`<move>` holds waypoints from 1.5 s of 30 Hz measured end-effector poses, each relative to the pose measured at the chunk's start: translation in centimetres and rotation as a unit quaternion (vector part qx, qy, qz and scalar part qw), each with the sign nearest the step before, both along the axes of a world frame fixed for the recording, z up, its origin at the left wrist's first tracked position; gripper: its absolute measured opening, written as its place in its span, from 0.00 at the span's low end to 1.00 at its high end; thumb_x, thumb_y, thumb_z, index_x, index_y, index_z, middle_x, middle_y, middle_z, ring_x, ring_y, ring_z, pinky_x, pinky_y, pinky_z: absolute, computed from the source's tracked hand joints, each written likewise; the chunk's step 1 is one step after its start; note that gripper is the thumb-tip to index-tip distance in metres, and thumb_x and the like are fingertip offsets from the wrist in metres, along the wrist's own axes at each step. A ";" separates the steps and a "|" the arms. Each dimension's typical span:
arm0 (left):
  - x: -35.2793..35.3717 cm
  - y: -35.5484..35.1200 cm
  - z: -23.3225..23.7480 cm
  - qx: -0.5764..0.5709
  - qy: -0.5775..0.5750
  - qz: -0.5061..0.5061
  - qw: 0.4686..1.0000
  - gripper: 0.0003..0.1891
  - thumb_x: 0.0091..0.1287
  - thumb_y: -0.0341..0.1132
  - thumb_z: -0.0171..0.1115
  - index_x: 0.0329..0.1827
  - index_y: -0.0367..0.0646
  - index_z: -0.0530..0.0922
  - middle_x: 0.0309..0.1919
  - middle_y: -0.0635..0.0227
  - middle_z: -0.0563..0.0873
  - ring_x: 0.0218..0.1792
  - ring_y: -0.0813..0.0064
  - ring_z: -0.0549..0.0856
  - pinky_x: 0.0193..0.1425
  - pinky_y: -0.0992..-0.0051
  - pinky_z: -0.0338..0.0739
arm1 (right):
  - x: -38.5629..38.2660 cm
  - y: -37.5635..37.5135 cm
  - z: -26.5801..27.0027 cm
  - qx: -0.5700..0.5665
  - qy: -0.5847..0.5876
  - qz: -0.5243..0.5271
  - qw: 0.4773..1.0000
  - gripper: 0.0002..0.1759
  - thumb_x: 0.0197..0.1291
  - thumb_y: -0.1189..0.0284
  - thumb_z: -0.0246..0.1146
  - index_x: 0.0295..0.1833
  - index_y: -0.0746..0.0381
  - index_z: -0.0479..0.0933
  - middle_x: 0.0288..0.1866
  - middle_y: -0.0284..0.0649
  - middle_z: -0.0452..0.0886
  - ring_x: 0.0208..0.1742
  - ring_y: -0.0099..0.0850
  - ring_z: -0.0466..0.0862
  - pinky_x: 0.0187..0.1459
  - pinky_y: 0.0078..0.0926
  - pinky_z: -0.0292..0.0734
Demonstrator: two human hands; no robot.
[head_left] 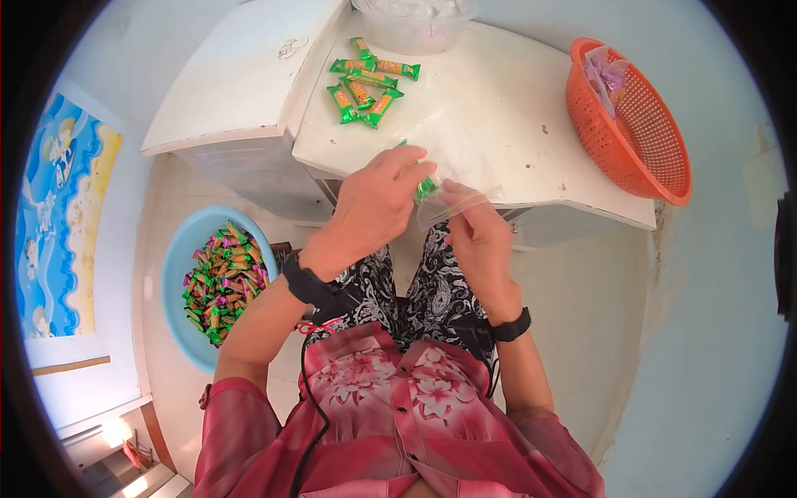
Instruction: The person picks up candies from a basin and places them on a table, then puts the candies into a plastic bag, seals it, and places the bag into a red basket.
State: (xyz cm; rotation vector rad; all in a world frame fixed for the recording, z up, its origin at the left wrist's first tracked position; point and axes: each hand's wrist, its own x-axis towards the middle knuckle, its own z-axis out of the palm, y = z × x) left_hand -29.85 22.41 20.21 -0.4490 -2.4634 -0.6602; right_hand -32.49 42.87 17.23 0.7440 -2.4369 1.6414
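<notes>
In the head view my left hand (372, 203) is closed on a green-wrapped candy bar (426, 187), at the mouth of a clear zip bag (447, 211). Much of that bar is hidden by my fingers. My right hand (481, 245) pinches the edge of the bag's opening between thumb and fingers. The bag lies partly over the front edge of the white table (506, 108). Beyond my left hand, several green and orange wrapped candy bars (370, 80) lie in a loose pile on the tabletop.
A light blue basin (173, 278) full of green and purple wrapped candies stands at lower left. An orange perforated basket (581, 112) holding clear bags with purple contents sits at the table's right. A clear plastic tub (415, 33) stands at the back.
</notes>
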 end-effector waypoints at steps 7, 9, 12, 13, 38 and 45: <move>-1.2 -1.5 -0.5 -0.053 -0.030 0.018 0.998 0.22 0.65 0.21 0.65 0.63 0.43 0.84 0.64 0.60 0.85 0.56 0.51 0.85 0.55 0.57 0.85 | 0.2 1.9 0.6 0.015 0.012 0.017 1.000 0.16 0.72 0.86 0.64 0.60 0.63 0.88 0.65 0.45 0.91 0.42 0.32 0.92 0.43 0.27 0.85; -1.4 -1.7 -0.7 -0.043 -0.007 0.016 0.999 0.23 0.66 0.20 0.64 0.64 0.43 0.84 0.64 0.60 0.85 0.53 0.56 0.86 0.53 0.61 0.85 | 0.8 2.8 1.7 -0.023 0.003 0.038 0.999 0.16 0.72 0.87 0.64 0.59 0.63 0.88 0.62 0.43 0.91 0.39 0.25 0.90 0.39 0.24 0.84; -0.5 -1.5 0.4 0.113 -0.070 0.046 0.990 0.24 0.68 0.18 0.62 0.67 0.43 0.84 0.64 0.62 0.85 0.44 0.64 0.86 0.48 0.68 0.84 | 0.9 3.7 2.5 -0.058 0.003 0.029 0.998 0.16 0.71 0.89 0.63 0.58 0.64 0.88 0.57 0.40 0.90 0.36 0.19 0.85 0.34 0.20 0.81; -0.3 -1.6 0.3 0.159 -0.059 0.047 0.984 0.24 0.69 0.18 0.61 0.67 0.43 0.84 0.64 0.62 0.85 0.42 0.66 0.85 0.46 0.70 0.84 | 0.8 3.7 2.6 -0.067 0.025 0.031 0.997 0.16 0.72 0.90 0.62 0.58 0.65 0.88 0.53 0.40 0.88 0.35 0.21 0.85 0.34 0.20 0.82; -5.6 -5.9 0.0 0.001 0.025 0.247 0.969 0.13 0.66 0.39 0.76 0.46 0.41 0.87 0.48 0.60 0.83 0.52 0.55 0.86 0.53 0.58 0.82 | 4.1 4.1 0.4 -0.111 -0.004 0.042 0.993 0.16 0.73 0.91 0.59 0.56 0.67 0.87 0.54 0.43 0.86 0.37 0.23 0.86 0.36 0.21 0.86; -0.6 -4.0 4.2 -0.005 0.072 0.016 0.997 0.15 0.59 0.30 0.80 0.48 0.40 0.87 0.48 0.62 0.84 0.49 0.58 0.87 0.50 0.61 0.83 | 3.5 3.6 1.0 -0.205 -0.088 0.015 0.975 0.16 0.77 0.84 0.63 0.66 0.66 0.81 0.60 0.44 0.87 0.38 0.23 0.88 0.36 0.20 0.83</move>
